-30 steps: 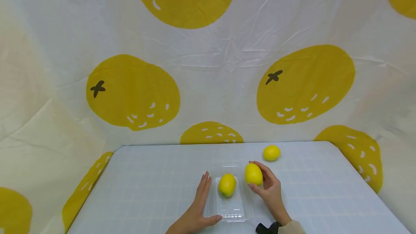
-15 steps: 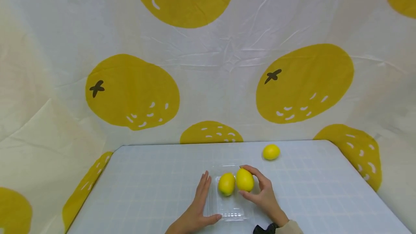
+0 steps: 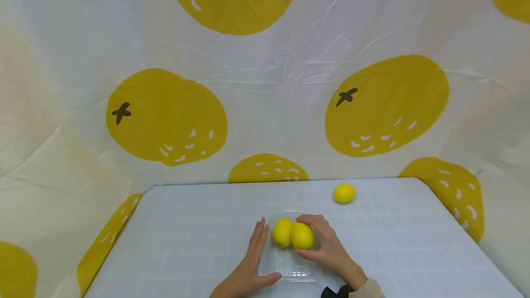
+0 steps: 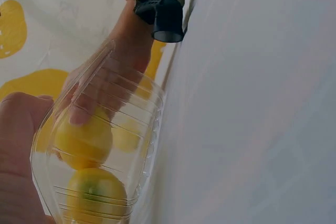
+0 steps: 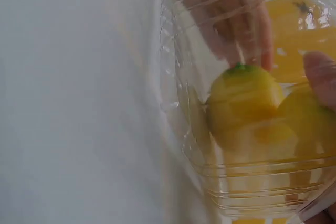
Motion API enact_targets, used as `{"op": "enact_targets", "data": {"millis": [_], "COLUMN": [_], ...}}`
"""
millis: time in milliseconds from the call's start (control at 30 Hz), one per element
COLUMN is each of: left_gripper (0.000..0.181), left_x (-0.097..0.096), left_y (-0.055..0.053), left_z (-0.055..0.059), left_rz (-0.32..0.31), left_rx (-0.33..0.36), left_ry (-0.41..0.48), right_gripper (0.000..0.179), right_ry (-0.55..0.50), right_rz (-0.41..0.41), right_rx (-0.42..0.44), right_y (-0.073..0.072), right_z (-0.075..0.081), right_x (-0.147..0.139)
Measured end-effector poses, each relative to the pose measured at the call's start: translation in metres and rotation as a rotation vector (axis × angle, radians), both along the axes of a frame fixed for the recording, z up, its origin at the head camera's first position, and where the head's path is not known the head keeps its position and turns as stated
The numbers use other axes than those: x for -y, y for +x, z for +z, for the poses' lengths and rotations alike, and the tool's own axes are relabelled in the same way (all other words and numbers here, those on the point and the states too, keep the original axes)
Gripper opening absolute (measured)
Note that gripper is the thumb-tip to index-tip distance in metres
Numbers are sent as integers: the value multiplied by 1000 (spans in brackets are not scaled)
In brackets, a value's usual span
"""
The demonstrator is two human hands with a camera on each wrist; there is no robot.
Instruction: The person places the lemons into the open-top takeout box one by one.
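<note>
A clear plastic container (image 3: 296,272) stands on the table with a lemon (image 3: 282,232) in its far left part. Against that lemon's right side is a second lemon (image 3: 302,236), which my right hand (image 3: 329,247) holds between thumb and fingers inside the container. My left hand (image 3: 250,261) lies along the container's left side, fingers straight and thumb spread at the near left corner. Through the clear wall, the left wrist view shows the held lemon (image 4: 84,137) under the right fingers. The right wrist view shows the other lemon's green tip (image 5: 241,67).
A third lemon (image 3: 344,193) lies near the table's far edge, right of the container. The table (image 3: 198,229) has a pale checked cloth. Behind it hangs a white curtain (image 3: 265,118) printed with large yellow fruit. A black device (image 3: 336,291) sits on the right wrist.
My right hand has carried its lemon left and toward me, from over the container's right edge down beside the other lemon, which has shifted slightly left. The left hand has stayed in place.
</note>
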State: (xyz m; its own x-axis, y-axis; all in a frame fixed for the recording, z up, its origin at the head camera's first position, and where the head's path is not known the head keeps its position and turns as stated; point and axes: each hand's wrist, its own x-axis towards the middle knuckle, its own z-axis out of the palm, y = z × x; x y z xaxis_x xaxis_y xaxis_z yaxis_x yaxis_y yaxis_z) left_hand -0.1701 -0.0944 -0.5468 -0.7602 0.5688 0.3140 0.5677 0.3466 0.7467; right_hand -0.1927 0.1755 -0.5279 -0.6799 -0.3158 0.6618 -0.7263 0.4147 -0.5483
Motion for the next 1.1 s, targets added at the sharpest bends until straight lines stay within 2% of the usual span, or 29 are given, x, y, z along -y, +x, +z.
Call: {"op": "enact_targets", "data": {"millis": [200, 333, 467, 567, 733, 1000, 1100], "left_gripper": [107, 106, 106, 106, 107, 105, 105], "left_x": [1, 1, 1, 0, -1, 0, 1], "left_y": [-1, -2, -1, -1, 0, -2, -2], "left_z": [-2, -2, 0, 1, 3, -1, -1], "left_rz": [-27, -33, -36, -32, -26, -62, -53], "left_rx": [-38, -73, -64, -33, -23, -135, -125], "left_ry": [47, 54, 57, 54, 45, 90, 80], "right_gripper": [71, 71, 69, 67, 71, 73, 73], "right_ry": [143, 201, 270, 304, 307, 256, 261], "right_rz": [-15, -18, -17, -22, -28, 7, 7], "right_rx": [7, 8, 43, 78, 93, 150, 158], "right_y": [-2, -3, -2, -1, 0, -1, -2], "right_z": [10, 12, 16, 18, 18, 16, 15], "right_x": [0, 1, 2, 3, 3, 3, 3]}}
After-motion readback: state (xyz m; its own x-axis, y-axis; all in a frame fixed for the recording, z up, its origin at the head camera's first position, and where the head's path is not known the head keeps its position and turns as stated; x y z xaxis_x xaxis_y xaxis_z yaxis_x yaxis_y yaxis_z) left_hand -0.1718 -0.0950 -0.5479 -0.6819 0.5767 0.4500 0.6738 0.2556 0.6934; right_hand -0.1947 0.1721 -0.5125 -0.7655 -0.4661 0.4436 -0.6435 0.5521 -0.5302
